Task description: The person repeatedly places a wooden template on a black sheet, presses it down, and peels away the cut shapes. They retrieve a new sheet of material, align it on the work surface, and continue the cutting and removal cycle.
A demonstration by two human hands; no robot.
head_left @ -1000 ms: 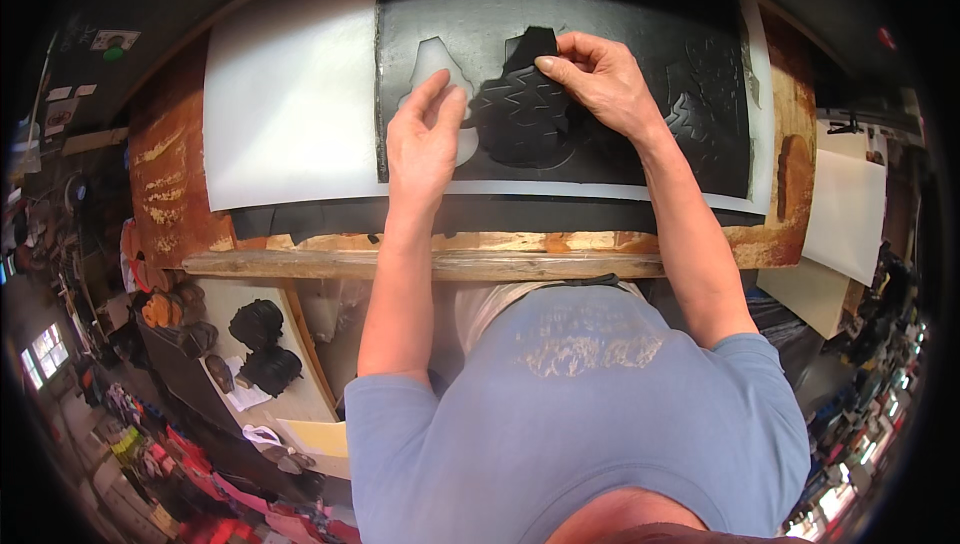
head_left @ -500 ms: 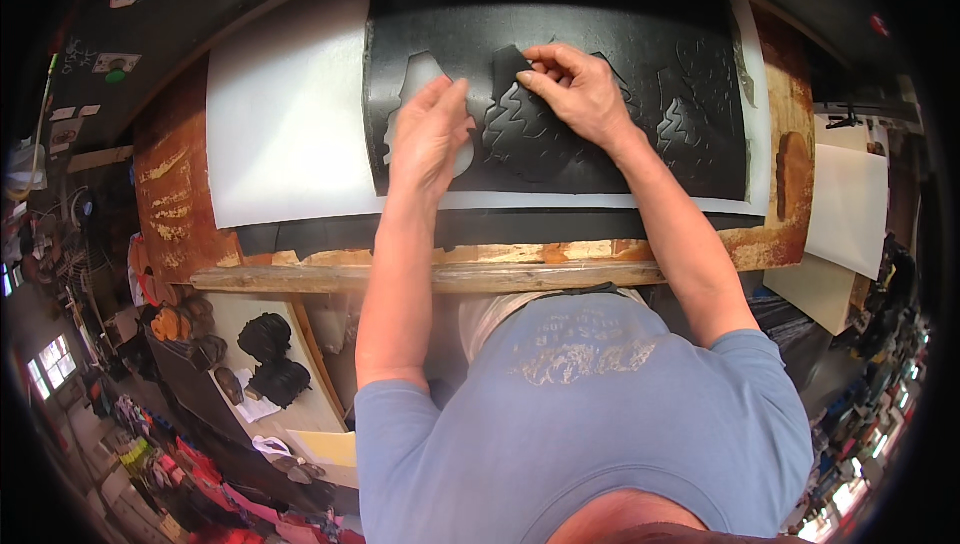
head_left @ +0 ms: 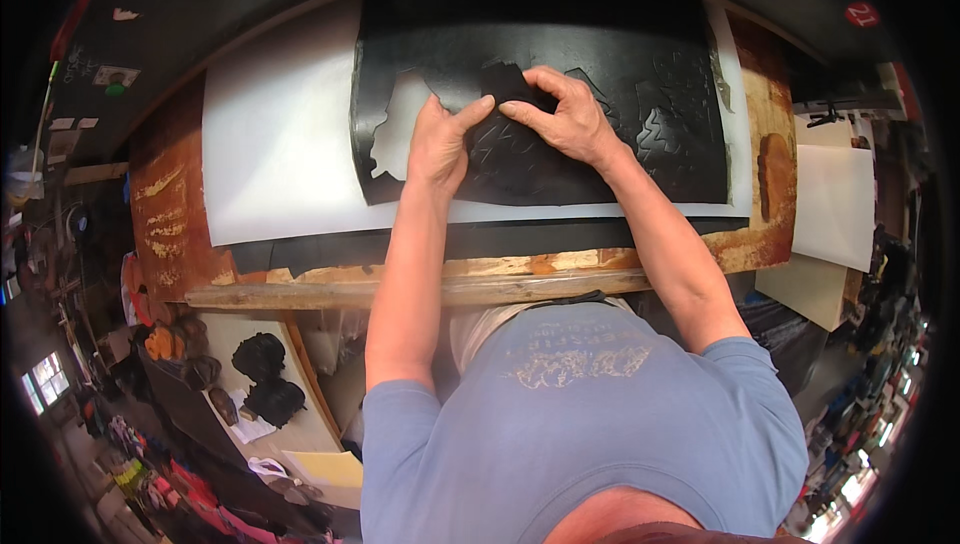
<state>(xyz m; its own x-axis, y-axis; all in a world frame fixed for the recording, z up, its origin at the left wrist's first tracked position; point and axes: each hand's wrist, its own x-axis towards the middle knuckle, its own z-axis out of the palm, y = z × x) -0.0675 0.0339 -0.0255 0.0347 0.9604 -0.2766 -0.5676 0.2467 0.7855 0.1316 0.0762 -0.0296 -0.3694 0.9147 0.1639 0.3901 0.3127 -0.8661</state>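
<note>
A black, leather-like sheet (head_left: 640,34) with jagged shapes cut in it lies over a white sheet (head_left: 280,124) on the worktable. My right hand (head_left: 572,116) pinches the top of a dark cut piece (head_left: 507,77), which is raised a little from the black sheet. Left of it, my left hand (head_left: 440,144) bends its fingers at the edge of a jagged hole (head_left: 397,129) that shows white underneath. Its thumb reaches across the strip of black sheet toward the piece. The left fingertips are partly hidden. More cut outlines (head_left: 660,129) mark the sheet at the right.
A worn brown wooden table (head_left: 160,184) with a rough front edge carries the sheets. Another black layer (head_left: 400,247) sticks out below the white sheet. A dark panel (head_left: 250,4) borders the far side. Pale boards (head_left: 835,204) stand at the right; black bundles (head_left: 262,369) lie lower left.
My left hand has moved right to the strip beside the hole, its thumb now near the piece. The right hand still pinches the piece, now lifted and tilted. The view has shifted slightly.
</note>
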